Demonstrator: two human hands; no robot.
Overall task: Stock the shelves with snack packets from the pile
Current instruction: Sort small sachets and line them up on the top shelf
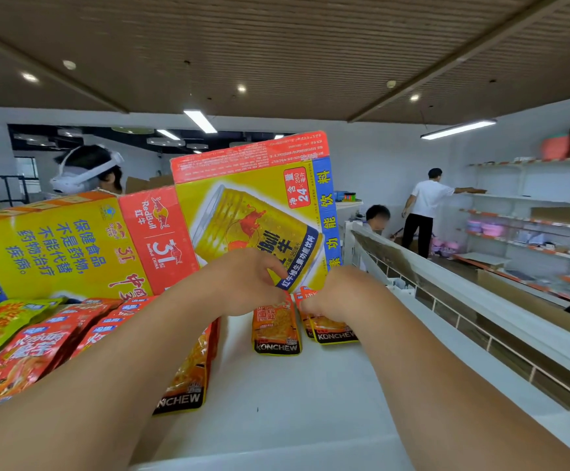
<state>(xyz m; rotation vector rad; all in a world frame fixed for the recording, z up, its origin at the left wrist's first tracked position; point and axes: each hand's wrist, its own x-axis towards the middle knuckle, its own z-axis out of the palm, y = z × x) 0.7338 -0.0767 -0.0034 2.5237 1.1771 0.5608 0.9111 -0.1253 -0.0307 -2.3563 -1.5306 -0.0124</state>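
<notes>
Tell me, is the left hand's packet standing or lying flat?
Standing: the orange packet rests its bottom edge on the white shelf, front facing the camera, left hand pinching its top.

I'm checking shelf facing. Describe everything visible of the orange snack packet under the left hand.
The orange snack packet is a glossy plastic pouch with a red top and a black bottom band reading KONCHEW. It stands upright on the white shelf, front facing the camera, before the yellow drinks carton. The left hand pinches its top edge. A gap separates it from the neighbouring packets on its right.
</notes>
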